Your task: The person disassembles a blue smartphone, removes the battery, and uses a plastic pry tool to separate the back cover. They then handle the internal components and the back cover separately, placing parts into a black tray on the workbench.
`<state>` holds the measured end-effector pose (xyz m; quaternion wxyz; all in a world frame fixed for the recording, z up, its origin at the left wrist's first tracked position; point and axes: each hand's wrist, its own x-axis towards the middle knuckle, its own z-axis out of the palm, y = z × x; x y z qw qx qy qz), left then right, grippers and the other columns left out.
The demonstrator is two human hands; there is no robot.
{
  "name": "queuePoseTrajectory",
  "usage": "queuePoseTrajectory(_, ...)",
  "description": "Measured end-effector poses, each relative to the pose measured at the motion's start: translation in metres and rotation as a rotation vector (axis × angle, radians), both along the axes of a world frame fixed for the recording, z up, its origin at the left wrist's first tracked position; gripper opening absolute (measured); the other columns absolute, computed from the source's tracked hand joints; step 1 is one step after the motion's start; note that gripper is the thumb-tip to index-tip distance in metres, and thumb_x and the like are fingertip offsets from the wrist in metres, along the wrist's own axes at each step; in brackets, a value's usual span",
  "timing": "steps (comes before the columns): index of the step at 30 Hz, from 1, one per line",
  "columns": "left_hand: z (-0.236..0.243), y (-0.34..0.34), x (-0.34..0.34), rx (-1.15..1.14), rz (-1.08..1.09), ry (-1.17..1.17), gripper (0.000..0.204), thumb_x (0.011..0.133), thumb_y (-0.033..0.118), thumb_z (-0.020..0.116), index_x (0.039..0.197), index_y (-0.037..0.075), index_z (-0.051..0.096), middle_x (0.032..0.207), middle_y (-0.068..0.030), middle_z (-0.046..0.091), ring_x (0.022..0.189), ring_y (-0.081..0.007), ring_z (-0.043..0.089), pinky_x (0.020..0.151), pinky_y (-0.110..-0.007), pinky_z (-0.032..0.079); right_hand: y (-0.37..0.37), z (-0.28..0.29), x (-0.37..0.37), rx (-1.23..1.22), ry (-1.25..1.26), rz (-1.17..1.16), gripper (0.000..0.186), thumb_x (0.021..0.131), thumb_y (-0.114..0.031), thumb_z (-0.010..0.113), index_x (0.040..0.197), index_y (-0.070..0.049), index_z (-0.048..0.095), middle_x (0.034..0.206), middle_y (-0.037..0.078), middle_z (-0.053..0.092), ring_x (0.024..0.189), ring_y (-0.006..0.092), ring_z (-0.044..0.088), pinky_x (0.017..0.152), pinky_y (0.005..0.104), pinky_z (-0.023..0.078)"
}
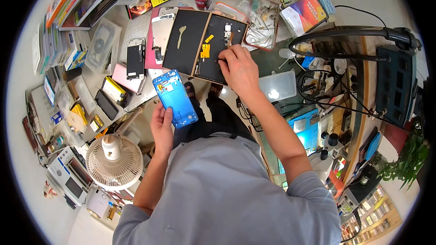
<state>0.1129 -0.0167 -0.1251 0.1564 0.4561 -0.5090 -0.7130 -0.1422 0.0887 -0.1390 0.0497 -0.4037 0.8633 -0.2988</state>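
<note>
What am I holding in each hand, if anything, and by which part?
Your left hand holds the blue phone housing by the lower part of its left edge. Whether your right hand holds anything cannot be told.

Couldn't tell from where I stood if the bare right hand [240,70] gripped anything over the black rectangular tray [218,25]. Bare left hand [162,129] partly covered the thin blue rectangular phone shell [177,97].
</note>
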Motion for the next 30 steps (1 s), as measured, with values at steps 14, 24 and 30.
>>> queuePoseTrajectory(14,-0.002,0.001,-0.004,0.010,0.011,0.005,0.035,0.099,0.007,0.051,0.132,-0.004,0.048,0.117,-0.0096,0.064,0.105,-0.0114,0.060,0.092,-0.026,0.045,0.001,0.003,-0.003,-0.268,0.017,0.032,0.009,0.080,-0.006,0.069,0.087,-0.007,0.065,0.090,0.003,0.062,0.084,0.0246,0.062,0.071,0.0357,0.051)
queuePoseTrajectory(24,0.000,0.005,-0.006,-0.024,-0.039,0.031,0.037,0.100,0.007,0.050,0.135,-0.005,0.047,0.118,-0.0090,0.064,0.104,-0.0103,0.060,0.091,-0.024,0.046,0.012,-0.012,0.000,-0.132,0.061,-0.132,0.023,0.080,-0.007,0.068,0.102,-0.009,0.067,0.106,0.004,0.064,0.095,0.0270,0.057,0.082,0.0360,0.049)
queuePoseTrajectory(30,0.007,0.009,-0.030,-0.050,-0.089,0.020,0.039,0.100,0.006,0.050,0.137,-0.006,0.044,0.121,-0.0104,0.063,0.106,-0.0110,0.059,0.092,-0.025,0.045,0.017,-0.004,0.006,-0.137,0.105,-0.096,0.030,0.080,-0.004,0.066,0.110,-0.007,0.066,0.113,0.005,0.064,0.100,0.0280,0.054,0.088,0.0359,0.046)
